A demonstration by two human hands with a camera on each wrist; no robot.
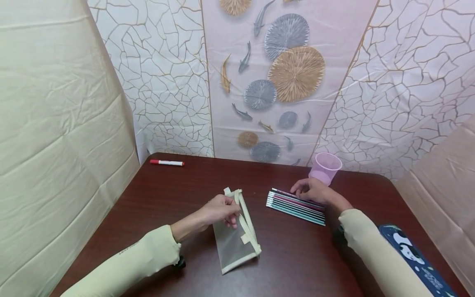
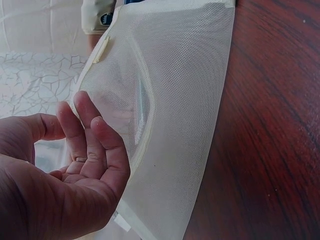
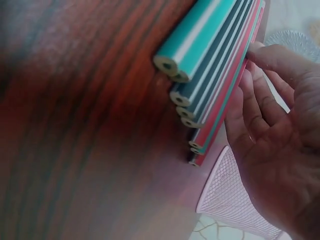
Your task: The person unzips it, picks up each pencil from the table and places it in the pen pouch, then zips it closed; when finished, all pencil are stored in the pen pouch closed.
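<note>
A cream mesh zipper pouch [image 1: 231, 249] lies on the dark wooden table, its mouth gaping along the right side. My left hand [image 1: 222, 209] pinches the pouch's opening edge; in the left wrist view the curled fingers [image 2: 111, 145] stand before the mesh, and the pinch itself is hidden. To the right, several striped pencils [image 1: 293, 208] lie side by side in turquoise, black and red. At the row's far edge my right hand [image 1: 315, 192] pinches a pencil [image 1: 279, 191] that sits slightly apart at its left end. The right wrist view shows the thumb against that outer side.
Behind the right hand stands a pink mesh cup [image 1: 322, 171]. A red-capped white marker [image 1: 167, 163] lies at the back left. Near the right table edge is a dark blue panda pencil case [image 1: 410, 258]. Cloth walls rise behind and beside the table.
</note>
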